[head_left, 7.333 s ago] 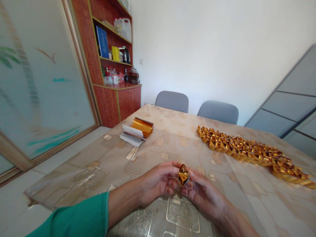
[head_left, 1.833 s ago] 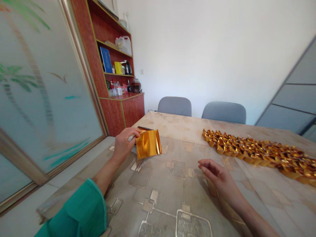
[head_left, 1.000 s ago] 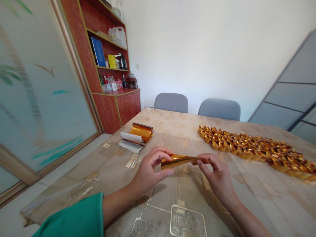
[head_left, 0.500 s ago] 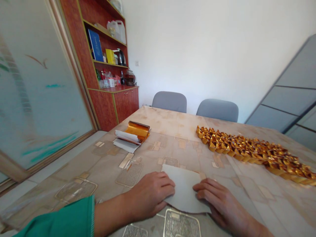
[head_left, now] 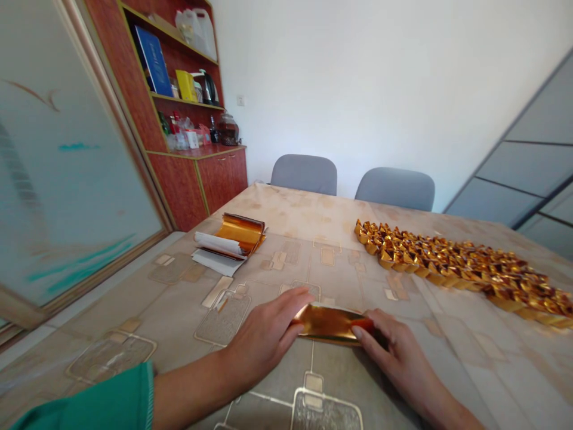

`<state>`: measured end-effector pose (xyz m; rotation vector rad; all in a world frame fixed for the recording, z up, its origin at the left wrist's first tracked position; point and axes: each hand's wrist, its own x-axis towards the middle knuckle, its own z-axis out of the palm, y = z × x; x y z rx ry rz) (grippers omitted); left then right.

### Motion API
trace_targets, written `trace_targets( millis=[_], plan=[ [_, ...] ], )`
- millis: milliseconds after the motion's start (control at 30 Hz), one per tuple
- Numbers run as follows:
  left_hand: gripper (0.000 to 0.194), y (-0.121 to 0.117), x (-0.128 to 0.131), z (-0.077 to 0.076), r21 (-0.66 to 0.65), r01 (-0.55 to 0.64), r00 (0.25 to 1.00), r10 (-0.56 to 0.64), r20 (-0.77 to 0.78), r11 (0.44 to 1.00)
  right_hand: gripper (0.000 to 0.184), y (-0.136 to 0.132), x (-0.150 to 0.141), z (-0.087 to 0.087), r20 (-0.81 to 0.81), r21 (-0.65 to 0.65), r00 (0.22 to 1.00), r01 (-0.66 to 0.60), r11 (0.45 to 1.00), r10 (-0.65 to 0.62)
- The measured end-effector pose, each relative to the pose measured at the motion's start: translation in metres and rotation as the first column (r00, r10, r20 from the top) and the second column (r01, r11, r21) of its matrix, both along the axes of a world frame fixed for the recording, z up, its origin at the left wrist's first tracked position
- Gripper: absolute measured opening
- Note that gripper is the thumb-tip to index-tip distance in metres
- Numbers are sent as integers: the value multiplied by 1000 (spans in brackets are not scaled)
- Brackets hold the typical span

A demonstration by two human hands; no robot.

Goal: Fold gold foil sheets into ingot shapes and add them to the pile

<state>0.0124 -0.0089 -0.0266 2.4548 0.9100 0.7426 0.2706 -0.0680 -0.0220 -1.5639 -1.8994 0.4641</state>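
Spanning both hands, a folded gold foil sheet (head_left: 329, 322) sits at the near part of the bench (head_left: 174, 310). Fingers of the left hand (head_left: 259, 334) and right hand (head_left: 403, 358) clamp its opposite ends. Beyond lie a sheet stack (head_left: 242, 232), left, and folded gold pieces (head_left: 430, 258), right; neither obstructs the hands.

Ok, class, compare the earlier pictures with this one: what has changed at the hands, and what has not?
The small folded piece has left the hands. The left hand took a sheet from the stack; the right hand now grips it too. Pale side up a moment ago, it now curves, gold showing. The stack and chairs stayed put.
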Motion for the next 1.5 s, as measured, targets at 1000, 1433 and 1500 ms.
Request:
trace_targets(
  millis=[1000, 1433, 1500],
  plan=[
    [30, 18, 3, -1, -84, -85, 994, 79, -75, 993, 17, 6, -3, -18, 360, 162, 912, 144, 976, -195],
    [29, 15, 4, 1, -79, -100, 984, 87, -155, 992, 11, 5, -5, -20, 421, 158, 878, 175, 972, -227],
    [35, 15, 4, 0, -68, -106, 984, 95, -148, 992, 17, 5, -4, -23, 414, 196, 878, 169, 966, -238]
  ],
)
